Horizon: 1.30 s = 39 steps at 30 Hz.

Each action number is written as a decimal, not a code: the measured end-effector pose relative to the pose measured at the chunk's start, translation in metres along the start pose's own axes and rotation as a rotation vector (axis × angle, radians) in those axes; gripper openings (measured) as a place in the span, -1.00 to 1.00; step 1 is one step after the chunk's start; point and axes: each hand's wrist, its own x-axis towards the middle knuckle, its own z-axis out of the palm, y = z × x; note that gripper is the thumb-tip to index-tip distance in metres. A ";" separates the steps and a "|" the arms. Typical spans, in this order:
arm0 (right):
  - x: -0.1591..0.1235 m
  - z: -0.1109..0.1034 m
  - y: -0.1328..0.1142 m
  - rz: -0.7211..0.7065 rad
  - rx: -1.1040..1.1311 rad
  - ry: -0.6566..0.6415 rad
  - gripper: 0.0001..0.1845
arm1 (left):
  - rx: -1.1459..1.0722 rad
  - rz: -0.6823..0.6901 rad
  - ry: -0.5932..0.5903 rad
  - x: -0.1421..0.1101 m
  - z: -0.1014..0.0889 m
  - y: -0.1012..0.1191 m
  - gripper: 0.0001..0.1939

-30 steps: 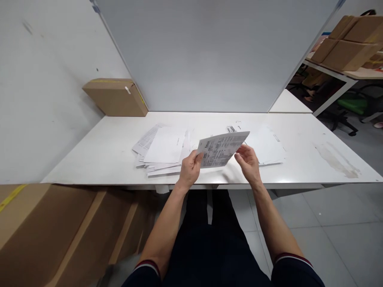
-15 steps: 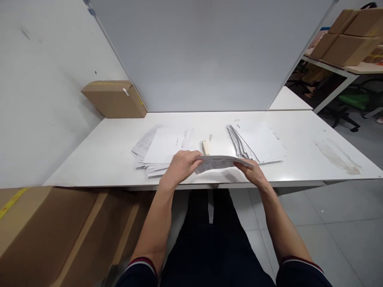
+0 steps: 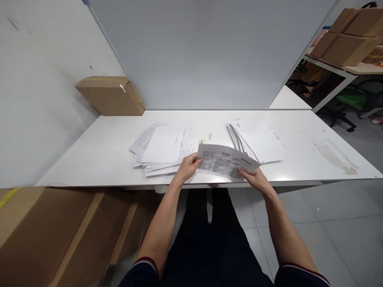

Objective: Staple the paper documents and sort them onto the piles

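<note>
A printed sheet of paper (image 3: 223,159) is held above the front of the desk, its text side facing me. My left hand (image 3: 188,167) pinches its left edge, thumb on top. At the lower right, my right hand (image 3: 254,178) grips it the same way. Whether it is one sheet or a few together, I cannot tell. To the left lies a loose, fanned pile of papers (image 3: 163,145), blank side up on top. A second paper pile (image 3: 261,141) lies to the right, partly behind the sheet. A small pale block (image 3: 204,142) is mostly hidden behind the sheet.
The white desk (image 3: 299,139) ends at a tall white panel (image 3: 206,56). A cardboard box (image 3: 112,95) stands at its back left corner. Large cartons (image 3: 60,235) stand below on the left. Boxes (image 3: 344,48) sit on another table at right, near a green chair (image 3: 353,99).
The sheet has tilted up from nearly edge-on, so its printed face now shows and covers most of the pale block. Both hands have shifted slightly right and keep their grip.
</note>
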 end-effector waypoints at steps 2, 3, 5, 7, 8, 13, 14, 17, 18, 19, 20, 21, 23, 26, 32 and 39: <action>-0.014 0.001 -0.005 0.077 0.067 -0.060 -0.60 | -0.049 0.041 0.011 0.005 0.002 0.007 -0.69; -0.022 0.004 -0.005 0.130 0.107 -0.083 -0.63 | -0.066 0.049 0.027 0.008 0.003 0.008 -0.68; -0.039 0.013 -0.001 0.234 0.205 -0.090 -0.67 | -0.074 0.054 0.098 0.015 0.007 0.006 -0.64; -0.053 0.024 0.006 0.313 0.317 -0.050 -0.67 | -0.030 0.071 0.202 0.020 0.013 -0.003 -0.64; -0.059 0.029 0.009 0.350 0.376 -0.021 -0.68 | 0.008 0.091 0.253 0.022 0.016 -0.008 -0.64; -0.070 0.047 0.016 0.504 0.576 0.148 -0.62 | 0.351 0.242 0.350 0.023 0.030 -0.036 -0.62; -0.069 0.049 0.017 0.512 0.594 0.167 -0.60 | 0.411 0.269 0.342 0.022 0.031 -0.039 -0.59; -0.064 0.053 0.022 0.518 0.626 0.196 -0.60 | 0.519 0.293 0.305 0.021 0.035 -0.043 -0.48; -0.062 0.055 0.023 0.522 0.630 0.202 -0.60 | 0.540 0.291 0.294 0.021 0.035 -0.043 -0.46; -0.060 0.056 0.025 0.526 0.631 0.208 -0.61 | 0.556 0.289 0.284 0.021 0.036 -0.043 -0.44; -0.058 0.057 0.025 0.525 0.632 0.213 -0.62 | 0.569 0.289 0.276 0.022 0.036 -0.043 -0.42; -0.056 0.059 0.025 0.521 0.633 0.218 -0.64 | 0.578 0.290 0.271 0.022 0.036 -0.044 -0.41; -0.054 0.061 0.024 0.509 0.635 0.226 -0.66 | 0.583 0.291 0.267 0.023 0.037 -0.046 -0.40; -0.052 0.063 0.020 0.502 0.639 0.235 -0.68 | 0.573 0.293 0.266 0.024 0.037 -0.050 -0.42; -0.050 0.065 0.016 0.498 0.615 0.236 -0.69 | 0.550 0.303 0.265 0.025 0.037 -0.054 -0.45; -0.049 0.064 0.015 0.495 0.610 0.216 -0.70 | 0.568 0.308 0.265 0.025 0.038 -0.054 -0.46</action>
